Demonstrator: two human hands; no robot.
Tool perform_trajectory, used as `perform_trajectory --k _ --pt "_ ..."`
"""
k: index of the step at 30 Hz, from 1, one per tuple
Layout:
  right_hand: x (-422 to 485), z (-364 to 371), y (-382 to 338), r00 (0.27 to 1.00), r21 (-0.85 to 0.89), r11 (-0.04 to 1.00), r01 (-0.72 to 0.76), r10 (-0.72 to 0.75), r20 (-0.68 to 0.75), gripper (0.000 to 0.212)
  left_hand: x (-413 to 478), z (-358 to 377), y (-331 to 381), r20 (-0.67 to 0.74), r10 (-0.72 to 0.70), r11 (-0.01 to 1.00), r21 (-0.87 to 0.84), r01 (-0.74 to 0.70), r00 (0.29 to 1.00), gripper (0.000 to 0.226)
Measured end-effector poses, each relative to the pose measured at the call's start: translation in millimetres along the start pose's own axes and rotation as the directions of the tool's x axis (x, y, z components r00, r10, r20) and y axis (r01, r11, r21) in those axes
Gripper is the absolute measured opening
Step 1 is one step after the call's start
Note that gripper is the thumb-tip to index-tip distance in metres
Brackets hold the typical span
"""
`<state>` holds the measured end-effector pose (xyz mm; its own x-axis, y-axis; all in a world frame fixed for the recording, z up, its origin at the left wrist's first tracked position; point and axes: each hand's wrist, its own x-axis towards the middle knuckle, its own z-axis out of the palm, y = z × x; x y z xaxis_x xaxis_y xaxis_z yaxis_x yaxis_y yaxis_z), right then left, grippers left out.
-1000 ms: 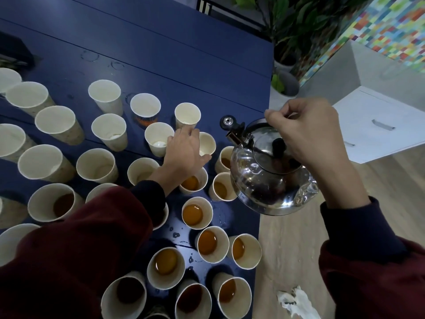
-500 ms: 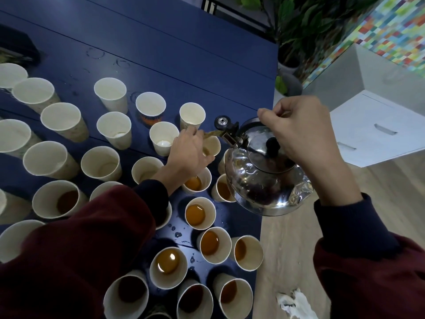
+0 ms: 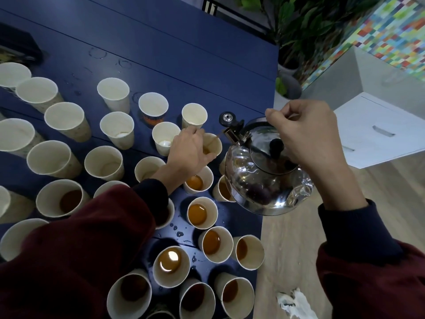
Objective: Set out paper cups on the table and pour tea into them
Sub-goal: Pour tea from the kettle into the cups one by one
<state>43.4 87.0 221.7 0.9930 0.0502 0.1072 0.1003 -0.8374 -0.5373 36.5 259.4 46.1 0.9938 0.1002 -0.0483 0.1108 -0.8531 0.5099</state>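
Observation:
Several paper cups stand on the dark blue table (image 3: pixel 184 54). Those near the right edge hold amber tea, like one cup (image 3: pixel 202 212); those at the left and back are empty, like one cup (image 3: pixel 113 93). My left hand (image 3: pixel 188 150) grips a paper cup (image 3: pixel 212 143) by its side. My right hand (image 3: pixel 305 137) holds the handle of a shiny steel kettle (image 3: pixel 264 180), tilted left. A thin stream of tea runs from its spout (image 3: pixel 232 134) into the held cup.
The table's right edge runs down past the kettle, with wooden floor beyond. A crumpled tissue (image 3: pixel 294 305) lies on the floor. A white drawer cabinet (image 3: pixel 377 132) stands at the right, potted plants (image 3: pixel 287 42) behind. Drops of liquid lie among the filled cups.
The kettle has moved left and tipped further, and tea now flows from its spout into the cup that my left hand holds.

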Motion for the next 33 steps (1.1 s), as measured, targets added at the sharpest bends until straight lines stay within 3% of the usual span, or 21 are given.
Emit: perform_trajectory --k 8,13,23,33 --pt "2 -9 -10 0.997 0.103 0.995 0.012 -0.003 -0.082 0.043 -4 -31 -17 -0.089 0.006 0.999 0.038 -0.003 0.996 0.046" --pt "16 -10 -27 0.995 0.142 0.988 0.059 -0.046 -0.089 0.044 11 -53 -39 -0.058 -0.033 0.995 0.089 0.038 0.998 0.036" --pt "59 11 -53 0.995 0.024 0.998 0.058 -0.055 -0.078 0.044 67 -65 -41 0.158 0.05 0.99 0.122 -0.07 0.986 0.055" --pt "74 24 -57 0.998 -0.081 0.997 0.021 -0.026 -0.054 0.044 88 -58 -39 0.167 0.071 0.977 0.188 -0.102 0.983 0.048"
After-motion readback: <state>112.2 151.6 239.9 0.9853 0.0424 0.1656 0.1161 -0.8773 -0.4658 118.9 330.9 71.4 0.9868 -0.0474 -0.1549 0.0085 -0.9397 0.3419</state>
